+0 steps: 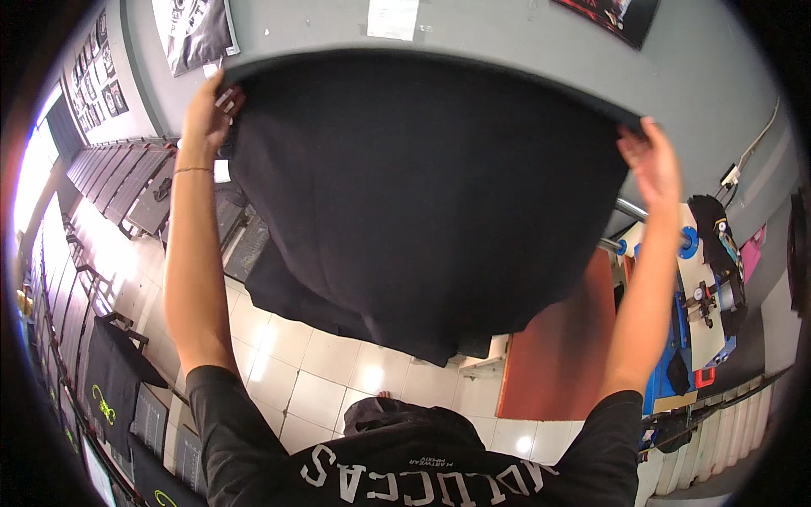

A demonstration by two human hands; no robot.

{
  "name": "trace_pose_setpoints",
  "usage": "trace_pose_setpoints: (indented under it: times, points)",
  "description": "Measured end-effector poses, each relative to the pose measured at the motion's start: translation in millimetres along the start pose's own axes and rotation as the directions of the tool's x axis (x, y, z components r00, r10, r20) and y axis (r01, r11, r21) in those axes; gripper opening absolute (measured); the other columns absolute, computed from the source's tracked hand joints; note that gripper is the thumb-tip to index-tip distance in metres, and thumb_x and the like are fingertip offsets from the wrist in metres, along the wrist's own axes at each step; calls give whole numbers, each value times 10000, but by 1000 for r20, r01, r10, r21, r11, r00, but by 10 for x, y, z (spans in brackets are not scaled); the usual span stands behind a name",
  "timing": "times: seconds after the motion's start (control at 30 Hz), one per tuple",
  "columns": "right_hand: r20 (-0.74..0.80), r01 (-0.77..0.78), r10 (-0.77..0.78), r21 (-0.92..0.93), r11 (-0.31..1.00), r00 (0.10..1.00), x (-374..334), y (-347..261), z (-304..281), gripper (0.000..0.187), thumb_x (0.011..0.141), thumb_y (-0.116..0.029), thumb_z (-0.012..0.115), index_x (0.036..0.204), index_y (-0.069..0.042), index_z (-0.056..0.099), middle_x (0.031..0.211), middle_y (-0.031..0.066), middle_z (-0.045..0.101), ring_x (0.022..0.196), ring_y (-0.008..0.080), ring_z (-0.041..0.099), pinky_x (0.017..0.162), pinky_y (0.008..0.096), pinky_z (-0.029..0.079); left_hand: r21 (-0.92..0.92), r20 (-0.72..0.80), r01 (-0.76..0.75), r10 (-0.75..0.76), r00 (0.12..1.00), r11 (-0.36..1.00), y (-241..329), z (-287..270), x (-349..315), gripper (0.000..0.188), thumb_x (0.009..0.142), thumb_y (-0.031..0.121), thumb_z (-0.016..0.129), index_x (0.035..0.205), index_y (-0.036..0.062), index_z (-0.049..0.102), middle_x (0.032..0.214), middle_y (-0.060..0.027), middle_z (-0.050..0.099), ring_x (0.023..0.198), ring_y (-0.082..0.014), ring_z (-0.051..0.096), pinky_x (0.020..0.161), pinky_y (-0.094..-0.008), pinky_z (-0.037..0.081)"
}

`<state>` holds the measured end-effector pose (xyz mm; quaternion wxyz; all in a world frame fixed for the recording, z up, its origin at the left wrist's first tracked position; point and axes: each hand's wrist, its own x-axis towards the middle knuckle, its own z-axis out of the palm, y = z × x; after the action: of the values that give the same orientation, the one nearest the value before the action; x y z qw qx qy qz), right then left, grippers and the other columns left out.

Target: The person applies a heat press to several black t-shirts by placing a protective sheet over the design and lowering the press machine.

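Observation:
A wide black cloth is stretched in the air between my two raised arms, its upper edge pulled into a long curve. My left hand grips the upper left corner, thumb on top and fingers curled behind. At the upper right corner my right hand pinches the edge between thumb and fingers, slightly blurred. The lower part hangs loose in folds over the tiled floor. Whether it is a garment or a plain piece, I cannot tell.
A reddish-brown board lies below the cloth's right side. Beyond my right arm stands a machine with blue parts and a gauge. Long rows of dark slatted racks run along the left, near a black cloth with a yellow-green print. A grey wall rises ahead.

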<state>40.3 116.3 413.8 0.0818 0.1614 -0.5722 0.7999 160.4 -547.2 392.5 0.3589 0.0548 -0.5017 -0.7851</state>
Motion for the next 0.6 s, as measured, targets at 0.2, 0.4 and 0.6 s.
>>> trace_pose_setpoints:
  times: [0.2,0.4,0.6]
  points:
    - [-156,-115,96,-120,986,983,432,1160,683,292,933,-246,632,1142,-54,566,1074,92,625,993,249,635,896,400,508,33,-108,119,-115,988,992,-1057,-514,1187,262,975,270,555,1140,68,564,1017,-64,604,841,-229,608,696,-365,528]
    - [-85,189,-190,-16,982,978,645,708,1200,189,907,-200,676,1036,-85,598,975,40,649,891,179,628,854,358,517,-228,54,-111,126,991,967,-449,-429,1489,258,995,215,538,1150,10,556,1093,-107,600,928,-277,586,859,-430,497]
    - [-121,214,-202,99,972,972,-549,546,1383,149,940,-153,631,1071,-84,614,1063,60,671,1018,166,621,893,351,504,-341,125,-87,137,983,936,-76,-1029,680,293,993,204,549,1186,-16,563,1162,-131,625,1094,-242,576,1048,-409,410]
